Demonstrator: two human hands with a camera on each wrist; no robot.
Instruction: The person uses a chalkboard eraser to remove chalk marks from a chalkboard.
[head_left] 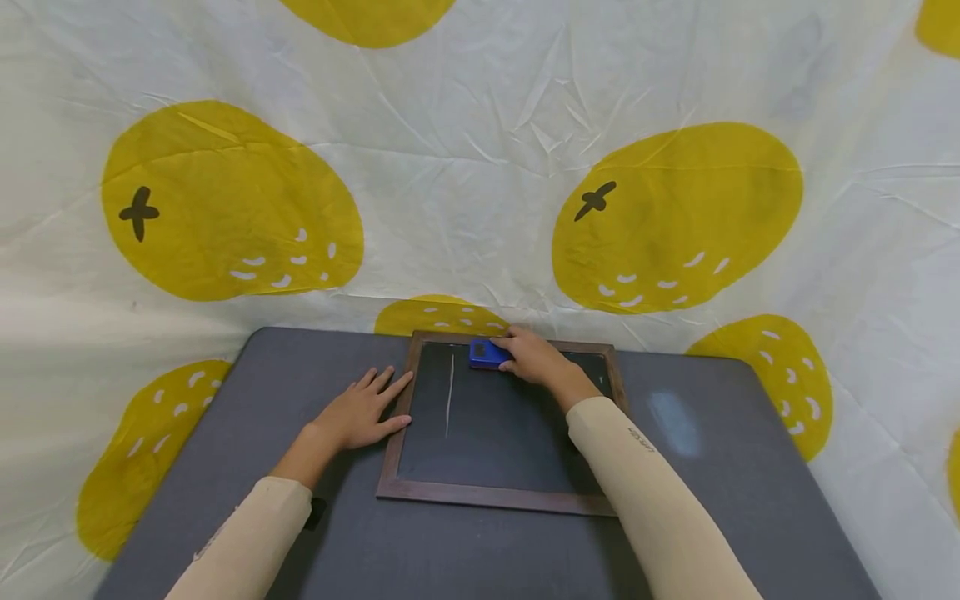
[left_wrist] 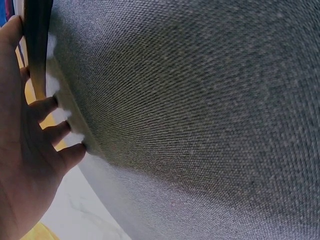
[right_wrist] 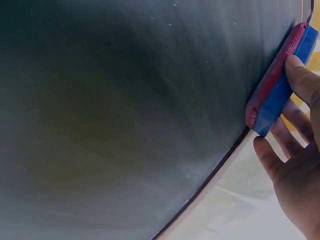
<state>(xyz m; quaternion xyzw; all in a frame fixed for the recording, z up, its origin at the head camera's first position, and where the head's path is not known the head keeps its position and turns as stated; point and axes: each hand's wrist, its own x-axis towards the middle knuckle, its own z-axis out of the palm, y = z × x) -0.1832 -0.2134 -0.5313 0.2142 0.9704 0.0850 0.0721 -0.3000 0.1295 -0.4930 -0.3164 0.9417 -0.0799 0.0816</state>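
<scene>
A chalkboard in a brown wooden frame lies on a grey table. My right hand grips a blue chalkboard eraser near the board's top edge. In the right wrist view the eraser's red pad faces the dark surface, with the thumb on one side and fingers on the other. One thin white chalk line runs down the board's left part, left of the eraser. My left hand has its fingers spread, the fingertips touching the left side of the frame.
The grey table extends around the board, with a pale chalky smudge to its right. Behind it hangs a white cloth printed with yellow fruit shapes. A small white mark shows near the board's right edge.
</scene>
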